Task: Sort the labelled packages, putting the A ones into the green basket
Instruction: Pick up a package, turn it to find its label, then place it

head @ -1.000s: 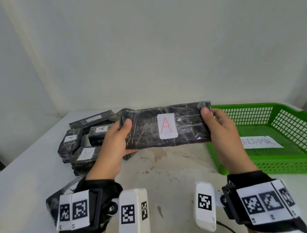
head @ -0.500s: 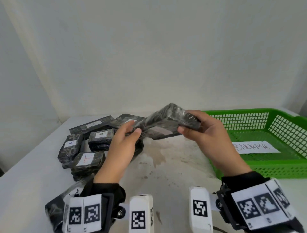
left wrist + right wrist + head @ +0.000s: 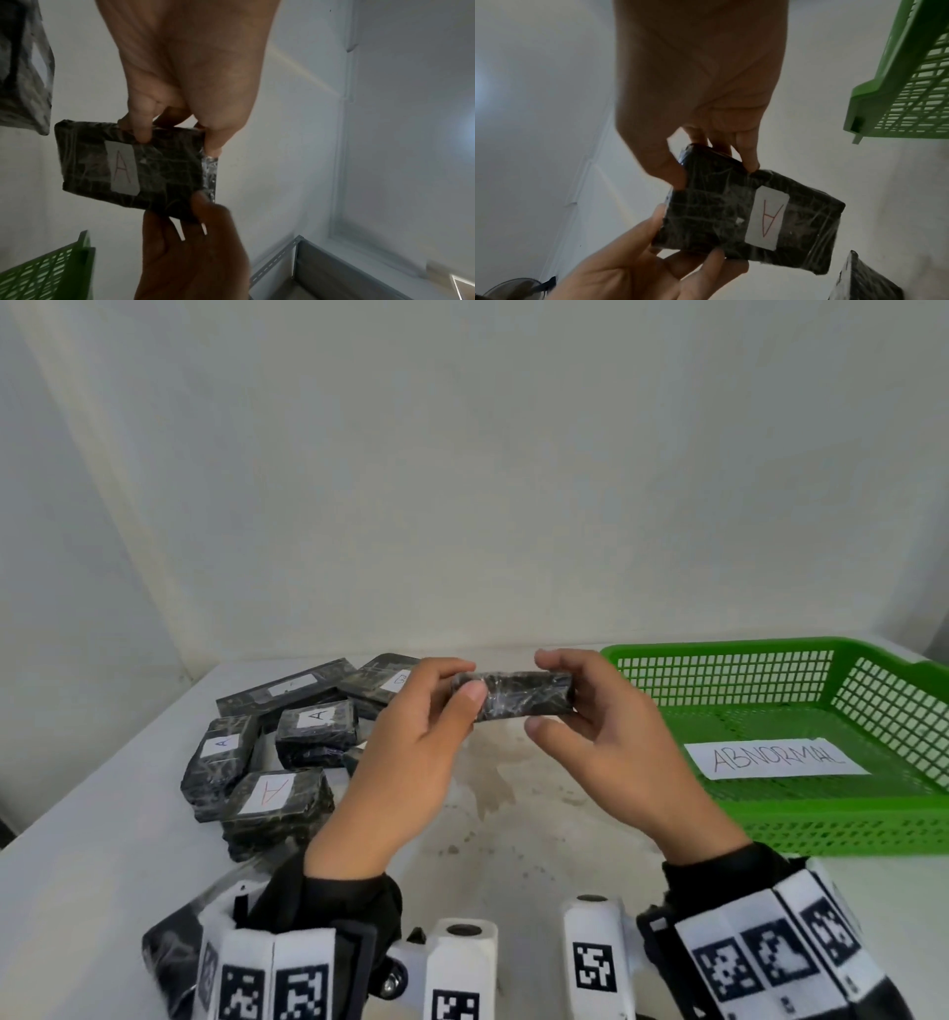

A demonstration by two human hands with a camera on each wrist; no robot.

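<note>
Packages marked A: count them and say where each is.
4. Held package between left hand and right hand; three in the pile: front package, left package, middle package. More may be hidden.

Head looks down; wrists look up, close.

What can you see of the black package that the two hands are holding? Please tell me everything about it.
The package is a flat black block wrapped in shiny, wrinkled clear film. A white label on one broad face bears a red letter A. In the head view it is seen edge-on, its label turned away. It is held in the air above the table, left of the green basket. The left hand pinches one end and the right hand the other.
</note>
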